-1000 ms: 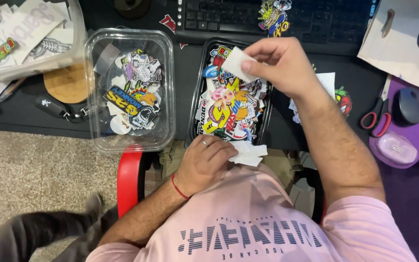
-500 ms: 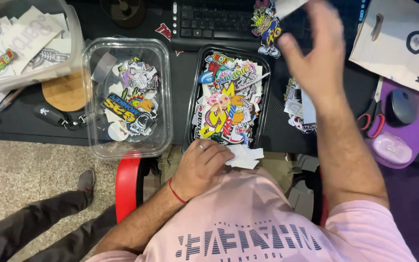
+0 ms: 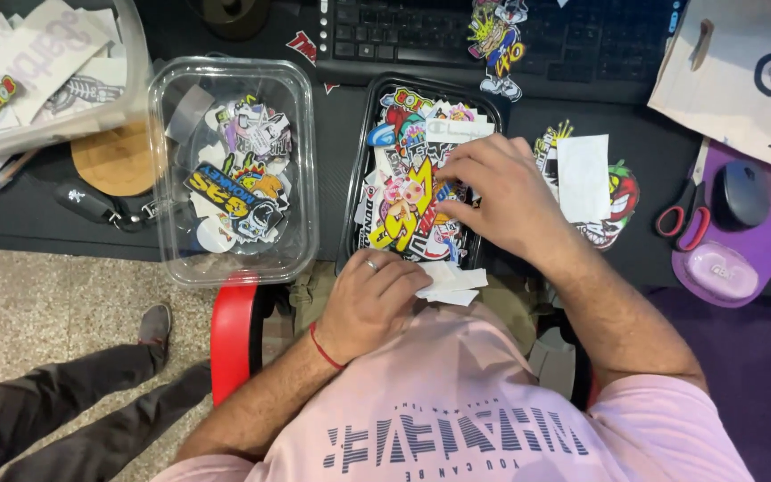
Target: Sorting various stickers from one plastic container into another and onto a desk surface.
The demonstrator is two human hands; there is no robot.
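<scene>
right hand [image 3: 501, 198] lowered onto black tray's stickers [image 3: 408, 192]

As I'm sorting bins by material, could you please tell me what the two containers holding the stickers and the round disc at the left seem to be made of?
Clear container: seemingly thin glossy plastic; the stickers and the desk show through its walls. Black tray under the right hand: probably dark plastic, with a slight sheen on its rim. Round disc: looks like matte wood or cork, tan and evenly coloured; I cannot tell which.

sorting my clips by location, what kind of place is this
Probably a home or small-shop computer desk used for sorting stickers: a black keyboard, a dark mouse on a purple mouse pad, and a black tray of colourful stickers under the right hand.
</scene>
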